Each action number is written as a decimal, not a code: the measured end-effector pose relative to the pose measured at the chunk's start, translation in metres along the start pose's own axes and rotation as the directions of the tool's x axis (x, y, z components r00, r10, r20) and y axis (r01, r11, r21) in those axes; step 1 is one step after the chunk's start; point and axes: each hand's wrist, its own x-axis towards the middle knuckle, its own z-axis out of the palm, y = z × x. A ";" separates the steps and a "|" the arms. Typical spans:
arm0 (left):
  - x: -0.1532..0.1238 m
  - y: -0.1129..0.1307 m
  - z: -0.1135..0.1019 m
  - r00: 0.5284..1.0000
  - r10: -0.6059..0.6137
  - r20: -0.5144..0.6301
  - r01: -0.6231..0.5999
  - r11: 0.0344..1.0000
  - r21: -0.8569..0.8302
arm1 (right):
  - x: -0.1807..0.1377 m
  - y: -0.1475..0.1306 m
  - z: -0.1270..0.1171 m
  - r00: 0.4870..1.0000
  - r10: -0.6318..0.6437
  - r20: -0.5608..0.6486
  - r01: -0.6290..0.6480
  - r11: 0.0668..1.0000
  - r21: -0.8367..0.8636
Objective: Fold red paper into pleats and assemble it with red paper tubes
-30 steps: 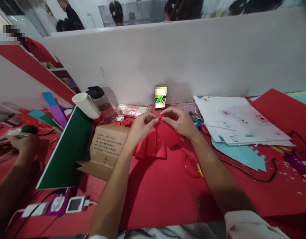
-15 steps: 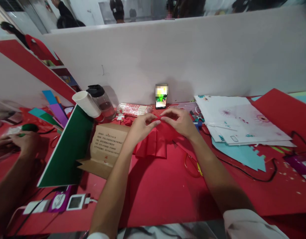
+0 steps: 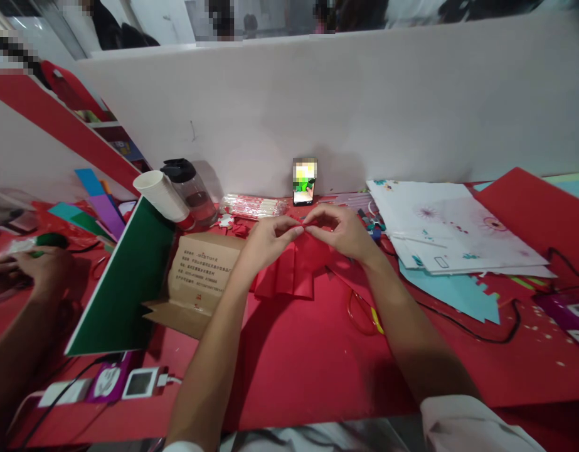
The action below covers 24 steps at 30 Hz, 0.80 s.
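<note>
Both my hands meet over the table at mid-view, their fingertips close together on red paper (image 3: pixel 310 248). My left hand (image 3: pixel 273 238) pinches it between thumb and forefinger. From the other side, my right hand (image 3: pixel 339 232) has its own thumb and fingers closed on the same paper. The exact piece at the fingertips is small and partly hidden. Just below, creased red paper strips (image 3: pixel 289 276) lie on the red tabletop (image 3: pixel 312 358). Scissors with yellow on the handle (image 3: pixel 376 320) rest near my right forearm, partly under paper.
A lit phone (image 3: pixel 305 182) leans on the white partition (image 3: pixel 336 107). To the left stand a brown paper box (image 3: pixel 202 270), a green board (image 3: pixel 124 289), a white cup (image 3: pixel 157 191) and a bottle (image 3: pixel 195 194). White sheets (image 3: pixel 453 220) lie right. Another person's hand (image 3: pixel 47 270) works far left.
The view has shifted very slightly. My fingertips have drawn a little closer at the pinch, with less red paper showing between them; both hands otherwise keep their place.
</note>
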 end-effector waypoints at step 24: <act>0.002 0.006 -0.002 0.991 -0.032 -0.128 0.020 0.995 -0.097 | 0.001 -0.006 -0.001 0.999 0.053 -0.005 -0.053 0.999 0.009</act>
